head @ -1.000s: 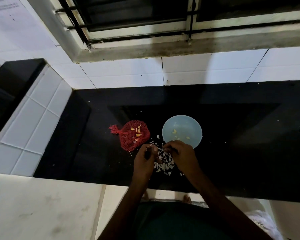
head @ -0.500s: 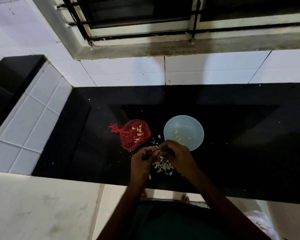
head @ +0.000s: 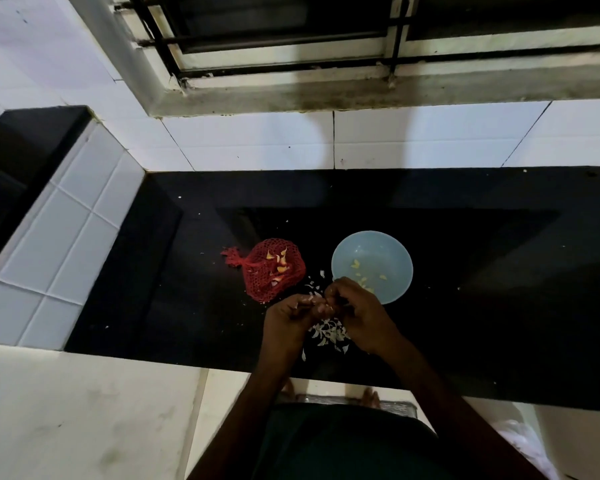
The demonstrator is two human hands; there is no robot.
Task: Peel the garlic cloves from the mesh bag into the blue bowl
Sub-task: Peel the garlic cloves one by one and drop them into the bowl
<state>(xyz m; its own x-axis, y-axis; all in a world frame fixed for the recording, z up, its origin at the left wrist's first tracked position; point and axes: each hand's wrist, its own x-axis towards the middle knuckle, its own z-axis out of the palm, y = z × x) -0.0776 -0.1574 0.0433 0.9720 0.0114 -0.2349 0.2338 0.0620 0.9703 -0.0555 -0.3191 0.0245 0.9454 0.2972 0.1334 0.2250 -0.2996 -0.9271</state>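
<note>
- My left hand [head: 288, 318] and right hand [head: 361, 317] are brought together over the black counter [head: 499, 306], a little in from its front edge.
- Both have their fingers curled, and the fingertips meet on one small pale garlic clove [head: 321, 307], which is pinched between the two hands. It is too small and too dark for me to tell how much skin is left on it.
- The red mesh bag [head: 274, 268] lies flat on the counter about midway between the back and front edges, to the left of my hands. Some yellowish cloves show through the netting, and its knotted end points toward the counter's left edge.
- The blue bowl [head: 390, 249] stands upright just right of the bag, close to it but not touching. My right hand covers part of its near rim from this view.
- A few peeled cloves [head: 355, 263] lie scattered on the floor of the bowl.
- A heap of white peel scraps [head: 328, 334] lies on the counter under and between my hands, and a few loose flakes trail up toward the gap between bag and bowl.
- White wall tiles [head: 257, 143] run along the counter's back edge and down its left side, beneath a barred window [head: 291, 39].
- My toes [head: 369, 398] show on the floor below the front edge.
</note>
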